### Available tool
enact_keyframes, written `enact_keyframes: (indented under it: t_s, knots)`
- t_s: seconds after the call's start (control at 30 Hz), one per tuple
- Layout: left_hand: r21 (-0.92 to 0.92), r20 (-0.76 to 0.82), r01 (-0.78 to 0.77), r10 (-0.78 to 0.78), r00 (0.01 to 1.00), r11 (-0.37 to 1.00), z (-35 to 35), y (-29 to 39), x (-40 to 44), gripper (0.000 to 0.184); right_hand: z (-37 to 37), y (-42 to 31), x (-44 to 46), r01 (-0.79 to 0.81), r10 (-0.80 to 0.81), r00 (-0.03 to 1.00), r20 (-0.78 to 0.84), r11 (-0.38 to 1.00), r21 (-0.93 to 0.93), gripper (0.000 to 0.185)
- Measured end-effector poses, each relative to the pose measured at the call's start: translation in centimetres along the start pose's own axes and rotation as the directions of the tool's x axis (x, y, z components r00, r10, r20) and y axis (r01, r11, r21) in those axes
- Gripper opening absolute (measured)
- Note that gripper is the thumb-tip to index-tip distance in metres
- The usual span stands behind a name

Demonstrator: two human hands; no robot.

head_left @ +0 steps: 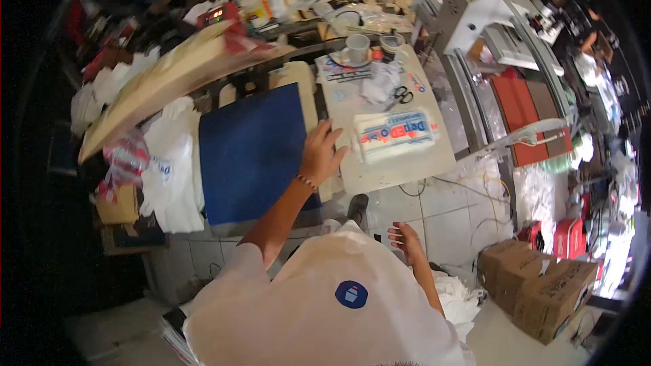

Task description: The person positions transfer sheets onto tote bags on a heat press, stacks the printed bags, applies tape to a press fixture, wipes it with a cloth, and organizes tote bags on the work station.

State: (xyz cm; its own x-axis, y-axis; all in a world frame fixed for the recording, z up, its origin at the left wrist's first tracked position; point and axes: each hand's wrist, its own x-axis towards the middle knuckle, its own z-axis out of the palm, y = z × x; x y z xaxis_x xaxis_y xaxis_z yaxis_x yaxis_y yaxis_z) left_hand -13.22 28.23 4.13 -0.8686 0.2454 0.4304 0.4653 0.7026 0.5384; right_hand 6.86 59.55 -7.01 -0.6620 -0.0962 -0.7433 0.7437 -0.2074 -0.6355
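My left hand (322,152), wearing a beaded bracelet (307,181), reaches over the gap between a dark blue pad (254,156) and a pale board (366,176). Its fingers are spread and nothing is in them; whether they touch the board's edge I cannot tell. Right of these fingers lies a stack of white printed sheets (397,134) with blue and red lettering. My right hand (405,240) hangs below the board over the tiled floor, its fingers apart and holding nothing. Black-handled scissors (402,95) rest on the board behind the stack.
A raised padded lid (156,85) slants along the left, above white printed cloth (169,169). Clear cups (357,47) stand at the board's far end. To the right are a machine frame with a red-brown plate (519,118) and cardboard boxes (539,291) on the floor.
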Motion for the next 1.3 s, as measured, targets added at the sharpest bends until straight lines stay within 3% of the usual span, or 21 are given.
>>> enact_keyframes:
  t_s: [0.1,0.2,0.27,0.33,0.37,0.43,0.7,0.77,0.83,0.9,0.93,0.97,1.0,1.03,1.07,1.1,1.13,1.17,1.2,1.27,1.3]
  knots:
    - [0.411,-0.142,0.269,-0.230,0.963,0.871,-4.1,-2.5,-7.4,0.060,1.5,1.0,-0.1,0.026,-0.017,0.996,0.084,0.993,-0.114,0.044]
    - [0.633,-0.040,0.236,-0.273,0.961,0.737,-9.1,-4.4,-15.6,0.063,3.1,2.0,-0.6,0.085,-0.048,0.984,0.171,0.973,-0.214,0.047]
    - [0.611,-0.081,0.296,-0.314,0.946,0.734,-12.3,-6.0,-19.7,0.065,4.5,2.1,-1.1,0.132,-0.079,0.974,0.213,0.960,-0.247,0.046]
    - [0.702,-0.229,0.485,-0.479,0.847,0.522,-15.6,-7.7,-22.6,0.066,5.9,2.2,-1.8,0.177,-0.106,0.968,0.228,0.930,-0.323,0.044]
    - [0.707,-0.236,0.490,-0.483,0.843,0.510,-17.6,-8.4,-24.2,0.066,7.5,3.0,-2.8,0.177,-0.100,0.966,0.240,0.930,-0.323,0.044]
    - [0.541,-0.318,0.762,-0.752,0.577,0.356,-18.9,-10.1,-23.5,0.068,8.8,2.1,-3.8,0.239,-0.151,0.957,0.248,0.894,-0.379,0.043]
    - [0.352,-0.356,0.832,-0.761,0.543,0.429,-19.1,-10.9,-22.6,0.078,13.4,0.9,-4.2,0.359,-0.199,0.907,0.370,0.825,-0.436,0.040]
    - [0.330,-0.409,0.835,-0.731,0.547,0.440,-18.9,-10.9,-22.6,0.081,14.9,-0.5,-3.0,0.466,-0.322,0.881,0.347,0.721,-0.513,0.043]
    - [0.327,-0.374,0.839,-0.756,0.538,0.435,-19.1,-10.9,-22.0,0.082,16.3,-1.4,0.2,0.729,-0.608,0.679,0.412,0.488,-0.480,0.045]
    - [0.333,-0.333,0.850,-0.792,0.512,0.409,-18.4,-11.8,-22.4,0.084,18.6,-3.1,2.2,0.797,-0.747,0.560,0.359,0.367,-0.480,0.052]
    - [0.423,-0.476,0.848,-0.717,0.509,0.320,-17.0,-12.9,-21.9,0.085,20.1,-4.5,3.2,0.792,-0.737,0.571,0.361,0.379,-0.479,0.052]
    - [0.497,-0.597,0.840,-0.616,0.513,0.217,-15.7,-13.4,-21.4,0.085,21.6,-5.9,3.9,0.818,-0.813,0.478,0.332,0.275,-0.505,0.057]
    - [0.503,-0.555,0.834,-0.654,0.514,0.228,-13.7,-11.8,-19.6,0.086,22.6,-6.6,4.3,0.830,-0.875,0.375,0.307,0.168,-0.532,0.063]
    - [0.501,-0.521,0.832,-0.685,0.509,0.238,-11.2,-9.0,-16.6,0.086,23.4,-7.3,4.4,0.832,-0.870,0.380,0.315,0.172,-0.527,0.063]
    - [0.539,-0.397,0.705,-0.600,0.695,0.460,-9.5,-4.6,-14.5,0.080,24.3,-7.9,4.6,0.728,-0.687,0.684,0.244,0.625,-0.281,0.069]
    - [0.500,-0.242,0.524,-0.469,0.849,0.689,-8.0,-0.3,-12.7,0.067,25.1,-8.3,4.9,0.393,-0.378,0.884,0.275,0.919,0.000,0.075]
    - [0.104,-0.007,0.221,-0.222,0.975,0.970,-7.2,2.6,-11.8,0.051,24.2,-8.4,5.8,0.347,-0.345,0.891,0.294,0.937,0.047,0.084]
    - [-0.437,0.229,0.051,0.056,0.972,0.898,-6.4,5.4,-11.0,0.034,23.0,-9.2,5.6,0.241,-0.289,0.841,0.458,0.957,0.160,0.084]
    - [-0.391,0.076,-0.122,0.164,0.984,0.912,-5.9,5.9,-11.4,0.029,21.7,-9.8,5.1,0.114,-0.251,0.757,0.604,0.960,0.256,0.083]
    - [-0.413,0.168,0.005,0.071,0.983,0.911,-6.6,1.2,-10.2,0.041,19.0,-8.9,5.8,0.055,-0.178,0.735,0.655,0.977,0.205,0.083]
    - [0.057,0.166,0.000,-0.009,0.986,0.998,-8.0,-2.1,-9.7,0.053,17.6,-8.2,6.2,0.012,-0.124,0.704,0.699,0.986,0.163,0.083]
